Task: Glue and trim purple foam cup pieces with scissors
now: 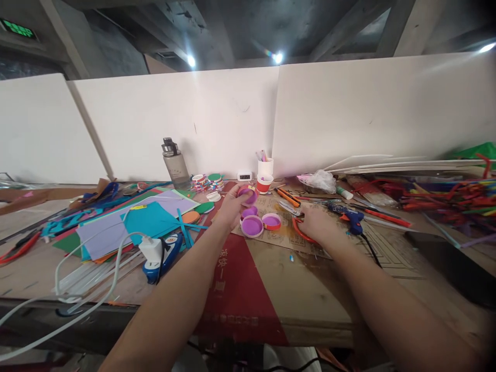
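Observation:
My left hand [231,205] is closed on a small shallow round cup [250,195] with a purple inside, its thumb at the rim. Below that hand, several similar round cups stand together, among them a pale-rimmed purple cup [251,226] and a red-sided purple cup [272,222]. My right hand [313,222] is closed around the orange handles of a pair of scissors [290,208]. The blades point left and slightly away from me. Part of the handles is hidden under my fingers.
Coloured paper sheets [151,222] and a blue power strip [165,258] with white cables lie left. A water bottle [176,163] and a white pen holder [265,167] stand behind. Right are a blue glue gun [352,219], a black phone-like slab [449,263] and red pipe cleaners [422,194].

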`<state>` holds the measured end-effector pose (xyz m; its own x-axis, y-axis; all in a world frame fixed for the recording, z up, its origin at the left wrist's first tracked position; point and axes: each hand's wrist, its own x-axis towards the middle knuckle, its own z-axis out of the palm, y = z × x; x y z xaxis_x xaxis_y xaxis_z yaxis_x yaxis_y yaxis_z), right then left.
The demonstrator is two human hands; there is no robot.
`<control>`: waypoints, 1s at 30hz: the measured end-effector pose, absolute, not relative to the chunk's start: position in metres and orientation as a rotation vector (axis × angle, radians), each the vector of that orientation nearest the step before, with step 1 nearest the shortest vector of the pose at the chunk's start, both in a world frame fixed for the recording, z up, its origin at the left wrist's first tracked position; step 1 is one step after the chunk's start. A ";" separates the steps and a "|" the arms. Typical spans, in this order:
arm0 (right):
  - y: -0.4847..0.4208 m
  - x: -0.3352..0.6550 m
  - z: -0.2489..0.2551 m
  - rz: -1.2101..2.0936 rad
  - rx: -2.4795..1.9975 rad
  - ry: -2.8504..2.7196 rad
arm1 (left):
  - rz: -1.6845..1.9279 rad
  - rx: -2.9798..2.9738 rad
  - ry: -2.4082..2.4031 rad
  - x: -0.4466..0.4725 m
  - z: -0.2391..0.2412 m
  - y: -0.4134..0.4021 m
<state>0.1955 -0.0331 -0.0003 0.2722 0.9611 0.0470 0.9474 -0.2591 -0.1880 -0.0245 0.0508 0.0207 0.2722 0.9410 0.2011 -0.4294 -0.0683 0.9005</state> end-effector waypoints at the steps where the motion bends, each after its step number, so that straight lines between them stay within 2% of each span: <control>1: -0.033 0.195 0.000 0.111 -2.361 -1.794 | 1.259 1.093 0.600 -0.025 0.020 0.052; 13: -0.032 0.201 -0.003 0.062 -2.323 -1.769 | 1.266 0.969 0.669 -0.023 0.023 0.057; 17: -0.037 0.201 0.004 -0.066 -2.310 -1.745 | 1.290 0.915 0.726 -0.023 0.025 0.055; 21: -0.039 0.177 0.008 -0.150 -2.066 -1.808 | 1.304 0.898 0.776 -0.021 0.025 0.053; 25: -0.039 0.139 -0.004 0.003 -1.530 -2.059 | 1.318 0.920 0.759 -0.020 0.024 0.055; 30: -0.038 0.115 -0.022 -0.031 -1.559 -2.231 | 1.290 0.957 0.715 -0.017 0.021 0.055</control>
